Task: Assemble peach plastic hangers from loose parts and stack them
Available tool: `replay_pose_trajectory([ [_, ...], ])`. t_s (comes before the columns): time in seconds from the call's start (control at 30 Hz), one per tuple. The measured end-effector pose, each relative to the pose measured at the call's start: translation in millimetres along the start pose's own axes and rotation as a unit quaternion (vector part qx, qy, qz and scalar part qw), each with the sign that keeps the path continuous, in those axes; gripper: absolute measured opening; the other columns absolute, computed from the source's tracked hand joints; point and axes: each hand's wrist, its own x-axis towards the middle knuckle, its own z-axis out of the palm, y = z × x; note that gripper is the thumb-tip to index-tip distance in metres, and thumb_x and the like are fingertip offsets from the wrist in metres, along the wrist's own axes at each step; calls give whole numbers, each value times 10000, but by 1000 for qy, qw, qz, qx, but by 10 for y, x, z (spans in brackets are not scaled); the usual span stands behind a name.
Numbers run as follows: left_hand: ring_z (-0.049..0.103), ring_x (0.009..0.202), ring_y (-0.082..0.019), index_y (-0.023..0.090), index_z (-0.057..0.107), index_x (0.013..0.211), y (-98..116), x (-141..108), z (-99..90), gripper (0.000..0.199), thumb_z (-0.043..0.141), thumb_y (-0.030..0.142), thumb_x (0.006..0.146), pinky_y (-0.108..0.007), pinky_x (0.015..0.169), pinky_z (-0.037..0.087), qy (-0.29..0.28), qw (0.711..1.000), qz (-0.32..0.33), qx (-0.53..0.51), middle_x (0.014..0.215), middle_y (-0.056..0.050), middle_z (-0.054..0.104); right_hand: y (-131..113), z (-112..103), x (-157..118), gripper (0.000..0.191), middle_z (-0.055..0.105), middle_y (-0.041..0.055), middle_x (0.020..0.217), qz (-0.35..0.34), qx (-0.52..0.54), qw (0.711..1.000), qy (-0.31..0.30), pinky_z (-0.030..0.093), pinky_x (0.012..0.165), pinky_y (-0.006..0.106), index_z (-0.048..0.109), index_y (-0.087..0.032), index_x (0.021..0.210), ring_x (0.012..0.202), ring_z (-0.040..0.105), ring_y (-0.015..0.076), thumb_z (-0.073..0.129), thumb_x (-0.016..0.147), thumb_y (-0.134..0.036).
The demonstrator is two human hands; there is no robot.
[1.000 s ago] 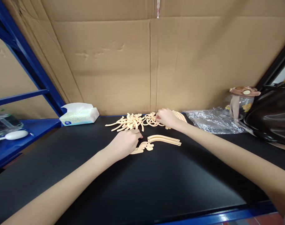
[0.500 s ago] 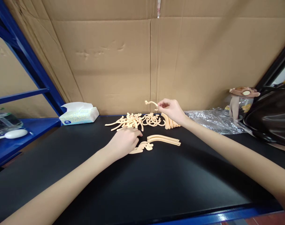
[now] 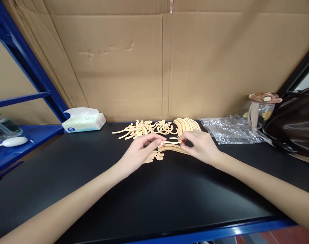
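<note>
Between my two hands, just above the black table (image 3: 154,203), is a thin curved beige piece (image 3: 172,142) with a knobbed end. My left hand (image 3: 141,149) pinches its left end between thumb and fingers. At its other end my right hand (image 3: 202,145) grips it with the fingertips. Below lie long curved strips (image 3: 173,148), partly covered by my right hand. Wavy flat pieces (image 3: 155,156) rest beside my left wrist, partly hidden. Behind are a heap of loose beige pieces (image 3: 141,128), a cluster of curved ones (image 3: 163,127) and a row of stacked strips (image 3: 186,125).
A tissue pack (image 3: 84,122) sits at the back left. Crumpled clear plastic (image 3: 228,130), a drinking bottle (image 3: 262,108) and a dark bag (image 3: 294,125) are at the right. On the blue shelf (image 3: 42,134) is a white spoon-like thing (image 3: 14,141). Cardboard (image 3: 118,67) stands behind.
My right hand has come down and nearer from the back with the curved piece. My left hand has lifted from the wavy pieces and turned to take the piece's left end.
</note>
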Motion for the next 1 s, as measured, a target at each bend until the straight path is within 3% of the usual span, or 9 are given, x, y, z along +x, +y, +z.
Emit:
replay_pose_trajectory([
  [0.1,548,739,-126,245,653,1011,33,-31,17,258,512,419,883,-234,676,437,-40,998,25,35,944,19,653,53,-28,3,81,644,-3,682,16,-29,999,1,413,620,256,580,-189,766,635,582,143,520,783,-138],
  [0.2,544,726,-119,244,640,1031,25,-36,47,231,508,379,897,-233,686,434,-49,994,69,65,902,18,649,59,-55,4,105,662,17,760,9,-4,1000,-5,433,652,262,598,-182,853,699,599,151,500,831,-153],
  [0.4,564,851,-148,221,617,980,-100,-41,91,164,546,333,884,-266,776,438,-8,978,140,153,894,7,654,-103,-46,-21,210,679,37,902,-7,89,996,-32,459,762,304,608,-195,1041,825,608,162,445,908,-199],
  [0.5,568,869,-143,231,605,990,-148,-46,91,152,550,324,884,-260,763,448,22,971,169,165,940,11,653,-211,-56,-25,231,678,35,941,29,169,983,-59,466,809,327,597,-212,1095,871,609,166,450,918,-235],
  [0.6,574,847,-134,232,600,985,-152,-52,90,140,552,318,885,-246,731,455,37,969,180,162,932,17,658,-279,-58,-21,266,661,46,1036,93,286,950,-86,470,874,342,587,-221,1142,954,611,172,451,926,-291],
  [0.73,583,835,-133,242,579,1032,-137,-68,92,168,540,326,892,-241,713,463,40,966,191,170,922,18,665,-299,-7,-15,320,662,35,1080,173,456,867,-107,473,914,353,574,-240,1199,1011,611,175,479,909,-334],
  [0.83,588,853,-140,245,542,1090,-138,-77,88,229,546,345,884,-252,730,468,26,961,195,192,948,8,655,-275,39,-7,301,690,24,1004,238,526,811,-92,486,890,342,639,-235,1106,948,633,168,586,837,-359],
  [0.9,579,874,-145,239,526,1101,-142,-72,82,251,554,347,876,-257,736,466,17,956,192,220,978,1,640,-238,56,2,274,696,19,923,280,534,795,-69,496,848,328,675,-226,1020,878,643,159,646,781,-356],
  [1.0,552,905,-157,221,553,1027,-161,-45,66,160,514,309,900,-273,758,451,13,941,194,278,985,-3,629,-154,66,17,215,677,8,834,324,509,798,-19,495,761,294,689,-212,910,796,630,142,671,741,-345],
])
